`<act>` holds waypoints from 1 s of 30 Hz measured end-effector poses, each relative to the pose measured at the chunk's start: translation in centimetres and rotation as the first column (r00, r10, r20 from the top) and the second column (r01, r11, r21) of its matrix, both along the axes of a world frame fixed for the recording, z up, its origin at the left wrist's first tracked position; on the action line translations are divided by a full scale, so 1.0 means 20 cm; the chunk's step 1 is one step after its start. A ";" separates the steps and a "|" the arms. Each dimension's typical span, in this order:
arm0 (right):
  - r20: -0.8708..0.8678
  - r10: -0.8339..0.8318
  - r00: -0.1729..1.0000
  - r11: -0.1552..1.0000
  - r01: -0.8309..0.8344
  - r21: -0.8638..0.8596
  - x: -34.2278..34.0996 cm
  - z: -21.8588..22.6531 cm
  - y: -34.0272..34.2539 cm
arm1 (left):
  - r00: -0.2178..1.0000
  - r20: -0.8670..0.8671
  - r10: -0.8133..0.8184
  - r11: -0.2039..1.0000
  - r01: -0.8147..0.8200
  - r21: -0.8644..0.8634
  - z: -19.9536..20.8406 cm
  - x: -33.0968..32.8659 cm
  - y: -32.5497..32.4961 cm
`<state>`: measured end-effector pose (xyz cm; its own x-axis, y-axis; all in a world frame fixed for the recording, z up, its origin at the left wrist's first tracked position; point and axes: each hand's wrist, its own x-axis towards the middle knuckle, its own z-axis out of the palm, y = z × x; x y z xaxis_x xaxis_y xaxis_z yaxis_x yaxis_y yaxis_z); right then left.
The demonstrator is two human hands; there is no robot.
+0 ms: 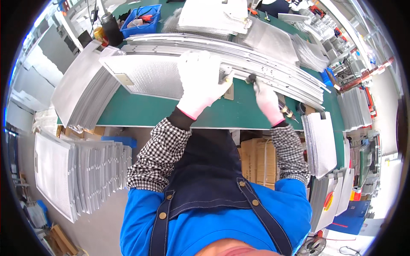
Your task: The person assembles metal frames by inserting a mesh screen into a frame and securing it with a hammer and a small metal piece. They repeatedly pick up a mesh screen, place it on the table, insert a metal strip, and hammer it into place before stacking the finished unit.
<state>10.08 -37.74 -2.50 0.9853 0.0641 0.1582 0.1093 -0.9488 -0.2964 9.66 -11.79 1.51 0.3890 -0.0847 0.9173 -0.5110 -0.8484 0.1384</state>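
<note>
My left hand point(200, 79), in a white glove, lies over the right end of a framed silver mesh panel point(153, 77), its fingers closed on the frame. A small dark piece shows by its thumb; I cannot make out what it is. The panel slants along the bench, with a beige tab at its left corner. My gloved right hand point(267, 101) is closed around what looks like a slim screwdriver point(287, 112), black and gold, its thin tip pointing down right. Past the fingertips a round black knob point(251, 79) shows, seemingly the tool's other end.
Long silver rails point(273, 68) lie behind the panel on the green bench point(149, 109). Mesh panels are stacked at left point(85, 85), right point(320, 145) and on the floor point(55, 170). A blue bin point(143, 27) and dark bottle point(112, 30) stand at back left.
</note>
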 end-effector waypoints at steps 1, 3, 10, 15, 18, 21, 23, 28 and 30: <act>-0.007 -0.116 0.993 0.990 0.115 -0.078 0.03 -0.25 -0.15 | 0.999 0.024 -0.028 1.000 0.029 -0.011 0.00 0.00 -0.03; -0.028 -0.092 0.995 0.970 0.083 -0.228 0.09 -0.39 -0.21 | 0.999 0.013 -0.042 0.998 0.042 -0.036 -0.02 0.00 -0.02; 0.748 0.190 0.636 0.775 -0.565 0.284 0.65 0.77 0.12 | 0.983 -0.017 -0.180 0.984 0.180 -0.002 0.06 -0.09 0.04; 0.631 0.433 0.644 0.239 -0.757 0.608 0.69 1.45 0.52 | 0.986 -0.042 -0.163 0.986 0.165 0.041 0.04 -0.08 -0.02; 0.595 0.417 0.687 0.348 -0.726 0.593 0.76 1.45 0.61 | 0.994 0.011 -0.112 0.994 0.112 -0.020 0.05 -0.09 -0.06; 0.682 0.413 0.603 0.248 -0.795 0.553 0.66 1.45 0.66 | 1.000 0.014 -0.025 0.998 0.026 -0.063 0.09 -0.09 -0.04; 0.712 0.325 0.622 0.252 -0.783 0.569 0.41 1.50 0.60 | 0.997 -0.030 -0.067 0.994 0.065 -0.089 0.10 -0.08 -0.11; 0.706 0.226 0.671 0.223 -0.741 0.634 0.20 1.42 0.66 | 0.988 -0.120 -0.096 0.993 0.086 -0.079 0.07 -0.02 -0.07; 0.712 0.203 0.672 0.234 -0.740 0.631 0.15 1.42 0.67 | 0.983 -0.130 -0.132 0.988 0.120 -0.093 0.06 -0.01 -0.08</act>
